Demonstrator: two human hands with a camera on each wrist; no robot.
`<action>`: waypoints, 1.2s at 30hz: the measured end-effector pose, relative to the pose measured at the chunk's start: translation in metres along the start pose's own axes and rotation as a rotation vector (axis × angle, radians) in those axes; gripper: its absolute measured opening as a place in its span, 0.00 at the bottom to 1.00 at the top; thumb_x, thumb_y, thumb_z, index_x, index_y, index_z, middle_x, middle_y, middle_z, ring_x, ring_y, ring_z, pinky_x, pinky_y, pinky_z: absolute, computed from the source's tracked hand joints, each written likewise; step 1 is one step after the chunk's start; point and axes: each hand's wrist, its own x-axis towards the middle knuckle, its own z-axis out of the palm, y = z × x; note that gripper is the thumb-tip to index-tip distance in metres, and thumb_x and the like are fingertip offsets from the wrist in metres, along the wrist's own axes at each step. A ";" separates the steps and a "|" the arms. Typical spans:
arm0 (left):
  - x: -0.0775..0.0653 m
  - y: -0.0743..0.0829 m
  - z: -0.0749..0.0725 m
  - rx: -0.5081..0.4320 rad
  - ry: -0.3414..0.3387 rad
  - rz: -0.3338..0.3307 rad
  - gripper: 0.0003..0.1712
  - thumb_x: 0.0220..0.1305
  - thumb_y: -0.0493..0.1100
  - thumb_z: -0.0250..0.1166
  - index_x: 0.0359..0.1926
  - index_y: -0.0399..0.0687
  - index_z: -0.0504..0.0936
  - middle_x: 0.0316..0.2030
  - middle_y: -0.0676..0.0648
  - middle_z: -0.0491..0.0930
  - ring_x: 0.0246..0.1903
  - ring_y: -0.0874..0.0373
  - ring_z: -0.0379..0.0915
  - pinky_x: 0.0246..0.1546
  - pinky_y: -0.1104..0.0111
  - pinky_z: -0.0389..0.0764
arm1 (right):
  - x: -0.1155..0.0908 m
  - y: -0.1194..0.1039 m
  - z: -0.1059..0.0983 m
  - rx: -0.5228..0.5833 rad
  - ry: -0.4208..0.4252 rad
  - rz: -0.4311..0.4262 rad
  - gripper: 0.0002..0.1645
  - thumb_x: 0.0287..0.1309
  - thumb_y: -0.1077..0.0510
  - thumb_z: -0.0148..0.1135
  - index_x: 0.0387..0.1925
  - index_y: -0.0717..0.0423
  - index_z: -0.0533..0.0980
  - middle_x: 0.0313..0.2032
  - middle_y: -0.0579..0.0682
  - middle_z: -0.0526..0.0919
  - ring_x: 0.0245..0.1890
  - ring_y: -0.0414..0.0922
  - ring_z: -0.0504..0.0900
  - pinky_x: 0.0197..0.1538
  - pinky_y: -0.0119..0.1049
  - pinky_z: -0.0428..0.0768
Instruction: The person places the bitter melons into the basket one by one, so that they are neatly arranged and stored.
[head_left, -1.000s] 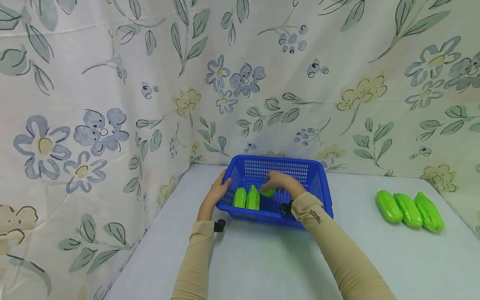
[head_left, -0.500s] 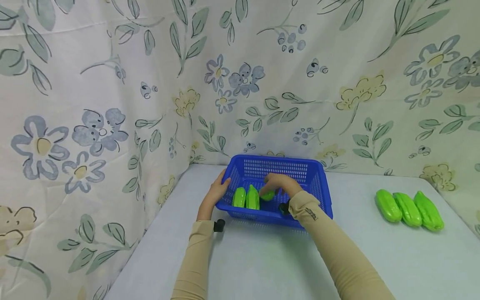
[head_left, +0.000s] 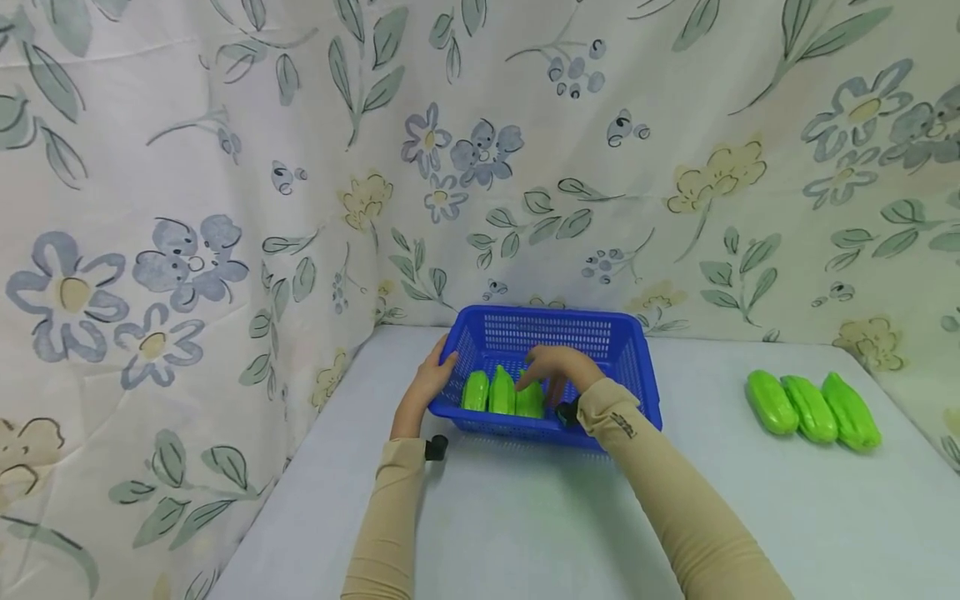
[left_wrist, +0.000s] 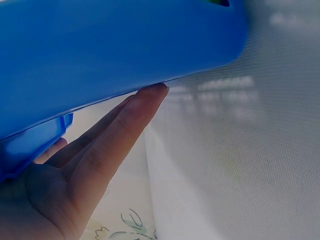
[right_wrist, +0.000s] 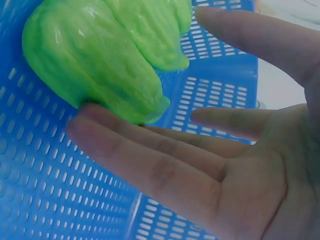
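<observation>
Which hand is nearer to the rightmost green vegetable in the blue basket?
Right. The right hand is inside the basket, right beside that vegetable; the left hand is farther off, at the basket's left rim.

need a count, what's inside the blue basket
The blue basket holds three green vegetables side by side, with the right hand in beside them. In the head view, that hand covers part of the inside; anything there is hidden.

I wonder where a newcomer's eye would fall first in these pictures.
Probably the blue perforated basket far back on the table, with three bright green vegetables inside. The left hand holds its left end; the right hand is inside. Three more vegetables lie at the right.
</observation>
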 end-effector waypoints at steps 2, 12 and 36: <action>0.000 0.000 -0.001 -0.003 0.002 -0.002 0.34 0.76 0.52 0.46 0.78 0.52 0.48 0.74 0.35 0.54 0.72 0.32 0.51 0.68 0.37 0.57 | -0.002 -0.002 0.000 0.011 -0.010 0.004 0.51 0.58 0.50 0.68 0.74 0.61 0.52 0.67 0.69 0.66 0.40 0.59 0.87 0.41 0.46 0.86; 0.001 -0.003 -0.004 0.006 -0.002 -0.034 0.35 0.76 0.53 0.45 0.78 0.55 0.47 0.75 0.36 0.52 0.74 0.33 0.47 0.69 0.37 0.54 | -0.012 -0.005 -0.002 0.048 -0.026 -0.014 0.52 0.63 0.52 0.63 0.76 0.60 0.44 0.73 0.68 0.55 0.50 0.65 0.83 0.49 0.52 0.84; 0.001 -0.001 0.001 0.013 -0.017 -0.030 0.35 0.76 0.54 0.45 0.78 0.55 0.46 0.75 0.37 0.52 0.73 0.33 0.49 0.68 0.36 0.56 | -0.049 0.008 -0.001 -0.047 0.222 -0.263 0.50 0.64 0.44 0.61 0.76 0.59 0.48 0.67 0.67 0.68 0.50 0.57 0.80 0.41 0.44 0.83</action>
